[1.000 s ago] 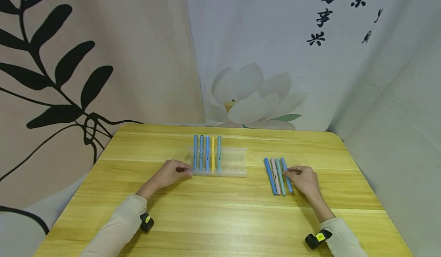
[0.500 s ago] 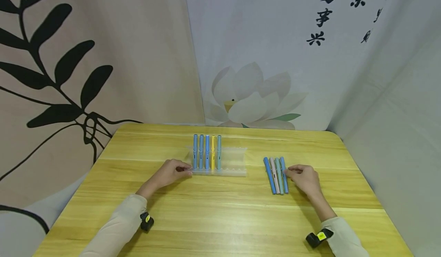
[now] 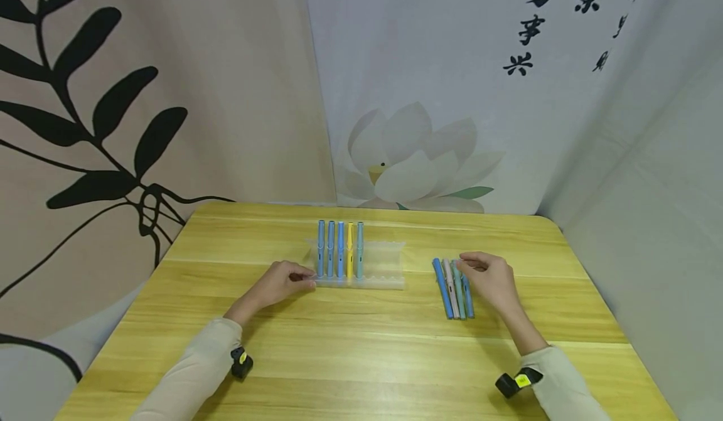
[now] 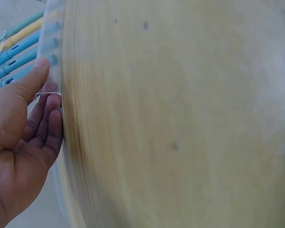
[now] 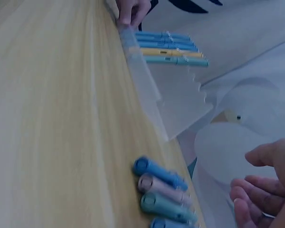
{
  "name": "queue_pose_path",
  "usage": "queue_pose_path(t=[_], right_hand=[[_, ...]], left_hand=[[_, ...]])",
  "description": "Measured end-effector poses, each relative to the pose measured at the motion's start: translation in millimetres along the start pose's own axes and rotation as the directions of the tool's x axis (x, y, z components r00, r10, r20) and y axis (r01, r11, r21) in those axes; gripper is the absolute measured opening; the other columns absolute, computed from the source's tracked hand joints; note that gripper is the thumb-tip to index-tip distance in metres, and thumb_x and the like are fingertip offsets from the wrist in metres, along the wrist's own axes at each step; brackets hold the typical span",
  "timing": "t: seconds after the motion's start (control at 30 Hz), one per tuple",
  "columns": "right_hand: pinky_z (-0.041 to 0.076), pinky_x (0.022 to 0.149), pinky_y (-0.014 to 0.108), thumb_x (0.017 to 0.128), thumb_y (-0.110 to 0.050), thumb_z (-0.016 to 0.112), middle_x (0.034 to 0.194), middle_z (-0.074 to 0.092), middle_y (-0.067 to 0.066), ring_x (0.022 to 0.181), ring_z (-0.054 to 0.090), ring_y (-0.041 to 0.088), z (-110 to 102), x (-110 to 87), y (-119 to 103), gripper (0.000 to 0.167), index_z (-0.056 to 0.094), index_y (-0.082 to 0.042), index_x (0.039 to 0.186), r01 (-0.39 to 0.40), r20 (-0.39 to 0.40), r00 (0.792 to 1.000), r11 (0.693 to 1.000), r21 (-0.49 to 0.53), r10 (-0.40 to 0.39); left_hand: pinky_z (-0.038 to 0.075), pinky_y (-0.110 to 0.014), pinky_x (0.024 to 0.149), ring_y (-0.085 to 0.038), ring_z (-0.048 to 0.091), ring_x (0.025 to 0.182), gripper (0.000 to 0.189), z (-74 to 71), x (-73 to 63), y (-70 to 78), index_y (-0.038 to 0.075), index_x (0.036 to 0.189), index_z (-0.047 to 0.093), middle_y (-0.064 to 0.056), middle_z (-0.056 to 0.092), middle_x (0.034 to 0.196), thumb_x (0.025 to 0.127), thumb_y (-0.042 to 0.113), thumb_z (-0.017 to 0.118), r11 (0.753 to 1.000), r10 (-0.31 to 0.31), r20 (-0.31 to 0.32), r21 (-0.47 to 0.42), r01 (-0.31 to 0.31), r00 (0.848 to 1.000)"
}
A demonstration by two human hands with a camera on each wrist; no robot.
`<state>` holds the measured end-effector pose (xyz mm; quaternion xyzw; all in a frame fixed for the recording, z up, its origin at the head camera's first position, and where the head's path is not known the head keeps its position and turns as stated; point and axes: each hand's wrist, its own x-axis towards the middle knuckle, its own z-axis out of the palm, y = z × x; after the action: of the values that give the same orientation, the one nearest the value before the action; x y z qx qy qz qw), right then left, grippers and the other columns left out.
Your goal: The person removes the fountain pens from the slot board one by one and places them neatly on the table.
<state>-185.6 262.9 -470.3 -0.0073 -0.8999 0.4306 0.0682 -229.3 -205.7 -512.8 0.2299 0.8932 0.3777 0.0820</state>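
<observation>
My left hand (image 3: 285,281) holds the left end of a clear plastic pen rack (image 3: 385,261), thumb on its front ledge in the left wrist view and fingers curled at its end. Standing in the rack's left half are several pens: blue ones (image 3: 330,251), a yellow pen (image 3: 349,255) and a green pen (image 3: 359,255). To the right lie a blue pen (image 3: 443,289), a pinkish-grey pen (image 3: 451,290), a green pen (image 3: 459,295) and another blue pen (image 3: 468,298), side by side. Over their upper right ends hovers my right hand (image 3: 492,278), thumb apart from its loosely bent fingers, holding nothing.
Both the rack and the loose pens are on a wooden table (image 3: 361,358), with a gap of table between them. A printed curtain (image 3: 418,63) hangs behind the table's far edge. Each wrist wears a small black camera (image 3: 241,364).
The rightmost loose blue pen has swung in against the green one beside it. My right hand then moved up and left over the pens' upper ends. My left hand stayed put.
</observation>
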Motion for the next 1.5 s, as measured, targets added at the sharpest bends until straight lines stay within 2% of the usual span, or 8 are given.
queue_pose_path(t=[0.17,0.37,0.6,0.87,1.03,1.3,1.5], right_hand=[[0.057,0.080,0.031,0.098,-0.039,0.070,0.108,0.076,0.010,0.098,0.071,0.026,11,3.4,-16,0.039,0.074,-0.009,0.123,0.045,0.001,0.999,0.998,0.051,-0.045],[0.059,0.081,0.036,0.097,-0.038,0.072,0.109,0.076,0.009,0.098,0.072,0.026,27,5.0,-32,0.037,0.075,-0.010,0.122,0.077,0.022,0.997,0.992,0.104,-0.080],[0.058,0.080,0.032,0.095,-0.038,0.074,0.111,0.076,0.005,0.097,0.070,0.021,47,8.0,-47,0.036,0.075,-0.012,0.121,0.145,0.030,0.988,0.971,0.190,-0.154],[0.058,0.083,0.032,0.095,-0.035,0.076,0.111,0.076,0.001,0.097,0.070,0.018,71,12.0,-59,0.032,0.076,-0.015,0.119,0.201,0.045,0.975,0.953,0.227,-0.216],[0.058,0.083,0.033,0.093,-0.031,0.078,0.107,0.077,0.001,0.095,0.071,0.018,88,12.7,-70,0.028,0.078,-0.016,0.117,0.207,0.070,0.971,0.949,0.237,-0.229],[0.059,0.078,0.035,0.094,-0.030,0.077,0.103,0.078,-0.001,0.094,0.071,0.020,112,14.9,-77,0.025,0.078,-0.017,0.115,0.158,0.120,0.974,0.953,0.260,-0.194],[0.059,0.083,0.039,0.095,-0.027,0.076,0.108,0.077,0.002,0.098,0.071,0.022,129,20.6,-77,0.031,0.076,-0.008,0.120,0.127,0.146,0.974,0.954,0.271,-0.171]], left_hand=[[0.054,-0.026,0.075,-0.010,0.065,0.086,0.031,0.0,-0.8,-0.1,0.004,0.119,0.076,0.000,0.075,0.104,0.096,0.026,0.073,1.000,0.002,0.008,-0.008,-0.002,1.000],[0.055,-0.027,0.077,-0.010,0.065,0.088,0.032,0.3,-1.8,-0.7,0.004,0.119,0.076,-0.001,0.075,0.106,0.097,0.027,0.073,1.000,0.009,0.010,-0.016,-0.008,1.000],[0.055,-0.027,0.077,-0.011,0.066,0.090,0.035,1.2,-1.8,-2.9,0.004,0.120,0.076,-0.001,0.075,0.107,0.097,0.030,0.073,1.000,0.010,0.012,-0.020,-0.010,1.000],[0.055,-0.026,0.077,-0.010,0.066,0.089,0.033,1.1,-1.3,-2.1,0.005,0.119,0.076,-0.001,0.076,0.107,0.096,0.028,0.074,1.000,-0.001,0.006,-0.019,0.001,1.000],[0.055,-0.026,0.075,-0.009,0.065,0.086,0.031,1.0,-1.3,-2.1,0.005,0.118,0.077,-0.001,0.076,0.105,0.095,0.026,0.075,1.000,0.006,-0.002,-0.017,-0.006,1.000],[0.055,-0.026,0.074,-0.009,0.065,0.086,0.031,1.1,-1.2,-1.2,0.004,0.117,0.077,-0.003,0.076,0.107,0.096,0.026,0.074,1.000,0.020,-0.006,-0.005,-0.020,1.000],[0.054,-0.025,0.074,-0.009,0.065,0.085,0.031,1.0,-0.8,-0.6,0.004,0.116,0.077,-0.004,0.076,0.107,0.096,0.027,0.074,1.000,0.024,-0.003,-0.005,-0.024,1.000]])
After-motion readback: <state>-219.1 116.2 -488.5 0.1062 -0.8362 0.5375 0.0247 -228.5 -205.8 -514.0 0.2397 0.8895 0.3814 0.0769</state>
